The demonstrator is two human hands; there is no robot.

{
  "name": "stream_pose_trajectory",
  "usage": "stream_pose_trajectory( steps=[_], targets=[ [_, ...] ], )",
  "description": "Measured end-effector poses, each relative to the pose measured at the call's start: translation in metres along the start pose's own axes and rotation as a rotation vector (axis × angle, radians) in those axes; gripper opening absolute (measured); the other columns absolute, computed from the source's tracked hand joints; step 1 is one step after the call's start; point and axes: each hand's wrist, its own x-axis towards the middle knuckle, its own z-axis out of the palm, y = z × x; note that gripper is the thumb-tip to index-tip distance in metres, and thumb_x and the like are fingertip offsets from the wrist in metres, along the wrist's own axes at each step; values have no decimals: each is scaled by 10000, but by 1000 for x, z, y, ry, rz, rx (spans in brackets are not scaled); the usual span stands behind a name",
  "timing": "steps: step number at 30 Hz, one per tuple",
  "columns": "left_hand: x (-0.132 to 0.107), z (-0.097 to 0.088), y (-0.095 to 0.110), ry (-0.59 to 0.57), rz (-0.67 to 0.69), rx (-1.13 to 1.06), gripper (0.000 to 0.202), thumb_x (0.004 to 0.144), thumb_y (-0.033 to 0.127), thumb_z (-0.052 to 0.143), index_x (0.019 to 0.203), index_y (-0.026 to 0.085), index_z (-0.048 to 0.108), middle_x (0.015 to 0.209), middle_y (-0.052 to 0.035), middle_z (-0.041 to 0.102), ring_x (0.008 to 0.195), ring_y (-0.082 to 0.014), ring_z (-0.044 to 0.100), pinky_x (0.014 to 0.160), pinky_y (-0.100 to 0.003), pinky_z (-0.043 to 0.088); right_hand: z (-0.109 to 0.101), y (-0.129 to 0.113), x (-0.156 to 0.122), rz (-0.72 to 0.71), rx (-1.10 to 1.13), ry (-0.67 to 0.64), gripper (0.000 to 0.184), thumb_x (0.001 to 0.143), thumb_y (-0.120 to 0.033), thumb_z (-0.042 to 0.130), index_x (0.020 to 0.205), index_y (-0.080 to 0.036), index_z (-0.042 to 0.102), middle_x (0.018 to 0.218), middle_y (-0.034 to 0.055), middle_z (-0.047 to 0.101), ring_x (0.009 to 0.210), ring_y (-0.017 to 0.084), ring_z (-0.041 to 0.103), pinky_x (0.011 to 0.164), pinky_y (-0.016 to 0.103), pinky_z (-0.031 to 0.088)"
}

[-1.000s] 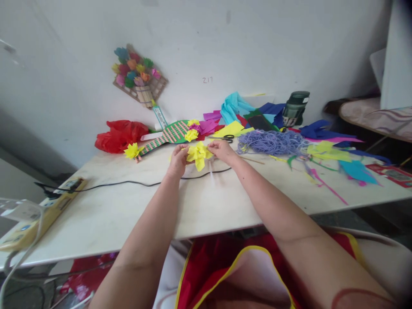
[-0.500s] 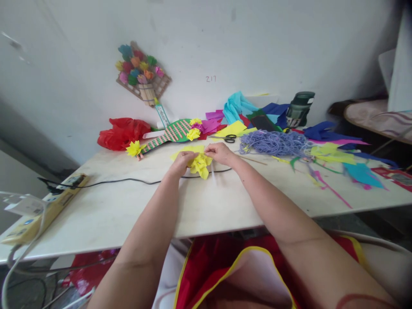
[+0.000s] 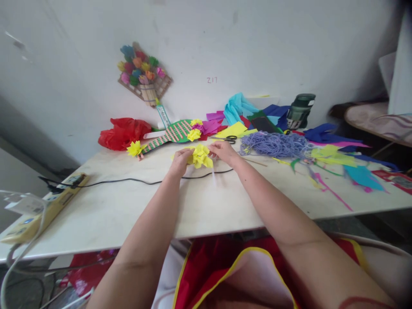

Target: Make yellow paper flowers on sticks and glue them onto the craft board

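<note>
A yellow crepe-paper flower [image 3: 201, 156] with ruffled petals is held up between my hands over the middle of the table. My left hand [image 3: 182, 161] grips its left side, fingers closed on the paper. On the other side, my right hand [image 3: 222, 152] has its fingers pinched close to the flower's right edge; a thin pale strip hangs below them, and what exactly sits in the pinch is too small to make out. Just behind lies a green, guitar-shaped piece [image 3: 180, 131] with pinkish strips and yellow and purple paper flowers.
Black scissors [image 3: 230, 139] and a purple yarn bundle [image 3: 276, 143] lie behind and right of my hands. A black cable [image 3: 135, 180] crosses the table from a power strip [image 3: 48, 210]. A dark bottle [image 3: 300, 111], red plastic [image 3: 122, 134] and coloured paper [image 3: 240, 107] line the wall.
The yellow flower has tipped upward and lifted slightly, its lower petals no longer drooping. My right hand has shifted a little to the right of it.
</note>
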Motion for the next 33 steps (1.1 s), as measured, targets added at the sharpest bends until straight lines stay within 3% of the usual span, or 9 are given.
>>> stream_pose_trajectory(
  steps=[8, 14, 19, 27, 33],
  targets=[
    [0, 1, -1, -84, 15, -27, 360, 540, 454, 804, 564, 160, 599, 519, 7, 537, 474, -94, 481, 466, -228, 378, 2, 14, 12, -177, -184, 83, 155, 700, -200, 664, 566, -174, 590, 551, -21, 592, 578, 134, 590, 610, 265, 473],
    [2, 0, -5, -91, -47, -6, 373, 546, 492, 776, 606, 155, 626, 558, -20, 579, 541, -152, 567, 524, -275, 439, 2, 20, 14, -250, -244, 33, 128, 699, -238, 651, 592, -176, 618, 577, -17, 610, 615, 144, 593, 637, 275, 480],
    [1, -2, -5, -48, -60, 80, 323, 530, 417, 781, 543, 157, 589, 533, -2, 542, 489, -109, 507, 462, -238, 375, 4, 25, 16, -290, -275, 16, 136, 706, -253, 642, 597, -173, 625, 576, -23, 586, 625, 141, 573, 639, 268, 458],
    [-1, 1, 0, 9, -89, 90, 320, 497, 400, 735, 640, 130, 640, 612, -26, 612, 575, -139, 568, 572, -277, 480, 3, 21, 15, -376, -347, 88, 151, 730, -262, 623, 624, -155, 637, 604, -9, 595, 598, 115, 500, 598, 244, 369],
    [3, 0, 0, 89, -38, 88, 313, 499, 405, 711, 634, 138, 619, 595, -18, 603, 549, -131, 562, 534, -254, 458, -13, 11, 11, -352, -464, 99, 199, 801, -305, 566, 757, -159, 694, 720, 23, 685, 686, 139, 591, 648, 241, 422]
  ],
)
